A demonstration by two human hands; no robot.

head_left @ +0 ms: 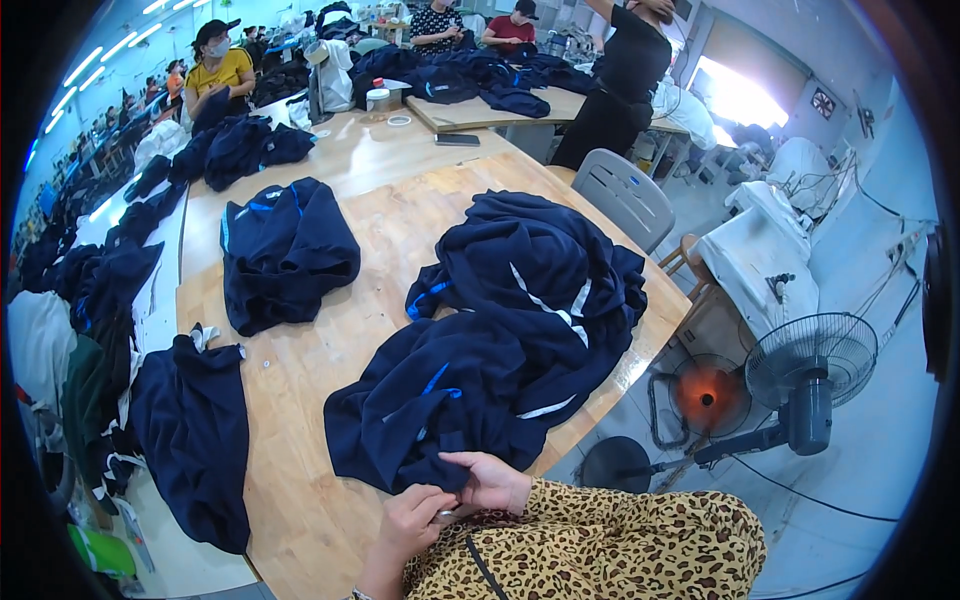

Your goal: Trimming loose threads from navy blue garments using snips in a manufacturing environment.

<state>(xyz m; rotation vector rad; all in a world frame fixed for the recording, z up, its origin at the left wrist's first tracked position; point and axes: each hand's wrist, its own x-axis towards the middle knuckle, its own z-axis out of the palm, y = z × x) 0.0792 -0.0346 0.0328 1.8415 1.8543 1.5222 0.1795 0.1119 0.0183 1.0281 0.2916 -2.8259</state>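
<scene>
A navy garment (pixel 415 400) with bright blue trim lies rumpled at the table's near edge, its lower corner drawn toward me. My right hand (pixel 492 482) holds that corner, thumb on top of the cloth. My left hand (pixel 412 520) is closed beside it, fingertips pinched at the cloth's edge. A small silvery glint shows by the left fingers; whether it is a ring or a tool I cannot tell. Behind the garment, and touching it, is a larger heap of navy garments (pixel 535 250) with white strips.
A folded navy garment (pixel 290 255) lies farther left. Another navy piece (pixel 195 440) hangs over the table's left edge. A phone (pixel 457 140) and a white jar (pixel 378 98) sit at the back. A grey chair (pixel 622 195) and a fan (pixel 810 365) stand right. Several people work beyond.
</scene>
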